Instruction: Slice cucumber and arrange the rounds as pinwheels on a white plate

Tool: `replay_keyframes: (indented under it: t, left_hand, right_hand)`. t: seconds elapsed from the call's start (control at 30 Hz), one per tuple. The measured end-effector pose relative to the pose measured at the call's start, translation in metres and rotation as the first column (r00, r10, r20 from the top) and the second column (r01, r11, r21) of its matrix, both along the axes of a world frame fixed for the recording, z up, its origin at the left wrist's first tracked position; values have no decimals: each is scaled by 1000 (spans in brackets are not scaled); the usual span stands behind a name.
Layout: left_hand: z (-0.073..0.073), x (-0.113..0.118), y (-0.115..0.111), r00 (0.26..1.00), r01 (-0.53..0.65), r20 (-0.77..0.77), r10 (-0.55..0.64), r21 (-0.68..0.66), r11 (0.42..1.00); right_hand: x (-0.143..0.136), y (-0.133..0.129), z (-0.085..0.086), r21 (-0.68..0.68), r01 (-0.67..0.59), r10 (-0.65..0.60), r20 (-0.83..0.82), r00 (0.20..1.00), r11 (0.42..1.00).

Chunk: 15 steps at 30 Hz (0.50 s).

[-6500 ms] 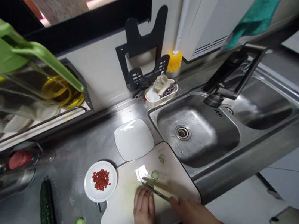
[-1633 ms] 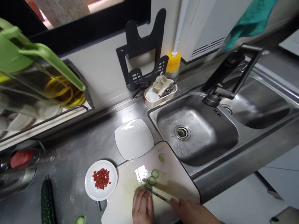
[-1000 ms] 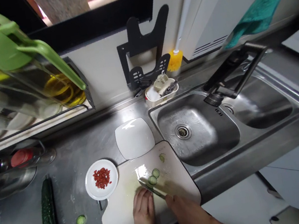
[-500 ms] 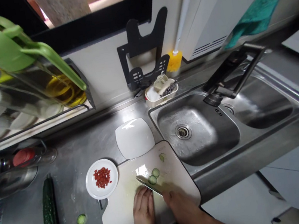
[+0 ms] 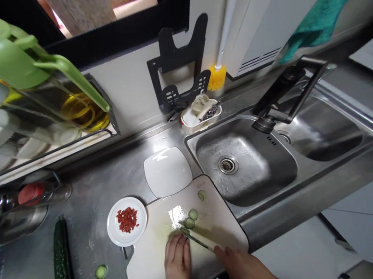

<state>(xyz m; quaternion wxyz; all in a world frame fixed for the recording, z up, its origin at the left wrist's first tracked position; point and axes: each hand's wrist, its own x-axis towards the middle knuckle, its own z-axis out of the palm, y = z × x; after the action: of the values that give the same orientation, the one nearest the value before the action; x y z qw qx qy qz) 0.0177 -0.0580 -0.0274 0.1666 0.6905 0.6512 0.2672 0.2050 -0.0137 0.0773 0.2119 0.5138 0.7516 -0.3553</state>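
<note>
On the white cutting board (image 5: 149, 258), my right hand (image 5: 239, 263) is closed round the handle of a knife (image 5: 199, 241), whose blade points up and left. My left hand (image 5: 177, 259) rests on the board just left of the blade, fingers bent together; what lies under them is hidden. At the blade's tip is a green slice (image 5: 184, 230), with two cucumber slices (image 5: 193, 214) beyond it. A thin cut piece (image 5: 201, 195) lies near the board's top right corner.
A plate of red berries (image 5: 112, 229) and an empty square plate (image 5: 168, 173) stand beyond the board. At left lie a whole cucumber (image 5: 62, 277) and a cucumber end (image 5: 101, 272). The sink (image 5: 247, 163) and faucet (image 5: 279, 96) are at right.
The knife and my right hand have shifted right and slightly down. A green slice now shows at the blade's tip. My left hand has hardly moved.
</note>
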Motion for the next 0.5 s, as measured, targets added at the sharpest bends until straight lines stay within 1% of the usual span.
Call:
replay_keyframes:
  t: [0.3, 0.4, 0.5]
  left_hand:
    - [0, 1, 0, 1000, -10, 0, 10, 20, 1000]
    - [-1, 0, -1, 1000, 0, -12, 0, 20, 1000]
    - [-2, 0, -1, 1000, 5, -20, -5, 23, 1000]
  right_hand:
    - [0, 2, 12, -64, -23, 26, 42, 999, 998]
    - [0, 2, 14, -44, -2, 3, 41, 999, 999]
    - [0, 2, 13, -34, 4, -3, 44, 999, 999]
